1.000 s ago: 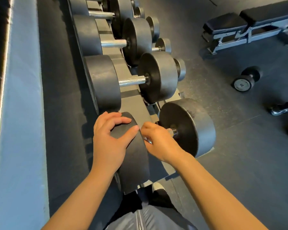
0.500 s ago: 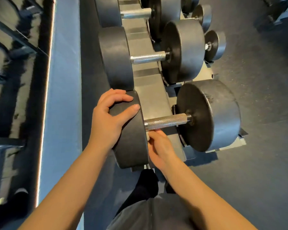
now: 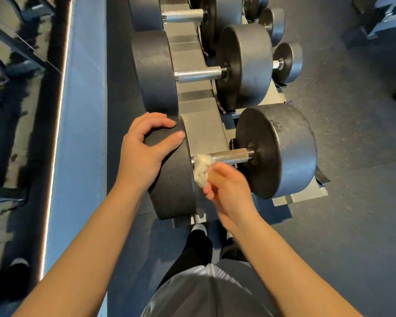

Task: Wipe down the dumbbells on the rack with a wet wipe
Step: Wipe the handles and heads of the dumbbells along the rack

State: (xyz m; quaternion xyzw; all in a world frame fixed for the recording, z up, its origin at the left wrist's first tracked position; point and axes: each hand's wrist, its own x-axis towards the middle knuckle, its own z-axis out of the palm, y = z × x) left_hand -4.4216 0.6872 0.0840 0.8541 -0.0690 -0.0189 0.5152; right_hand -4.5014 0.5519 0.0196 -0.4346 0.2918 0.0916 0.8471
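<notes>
- To your far left runs a mirrored wall (image 3: 21, 110) with a blue ledge (image 3: 78, 133) beside the rack; nothing there concerns the wipe.
- Your left hand (image 3: 142, 154) rests over the top of the nearest dumbbell (image 3: 277, 152), on its left weight head, fingers and thumb curled loosely over the rim. It steadies rather than clamps, so if you lean on it the head could roll in its cradle.
- The wet wipe (image 3: 201, 167) is bunched against the left end of the knurled handle (image 3: 231, 155), touching the inner face of that head.
- Your right hand (image 3: 229, 191) pinches the crumpled wipe between its fingertips, the grip closed only on the wipe, just below the handle.
- Risk, as I judge it: the wad is small and the knurling is rough, so it may snag, shred or slip from your pinch, and most of the handle would go unwiped.
- The right weight head sits at the rack (image 3: 306, 193) edge; pushing hard toward it could shift the dumbbell outward.
- Further dumbbells (image 3: 242, 65) wait behind, apparently not yet reached.
</notes>
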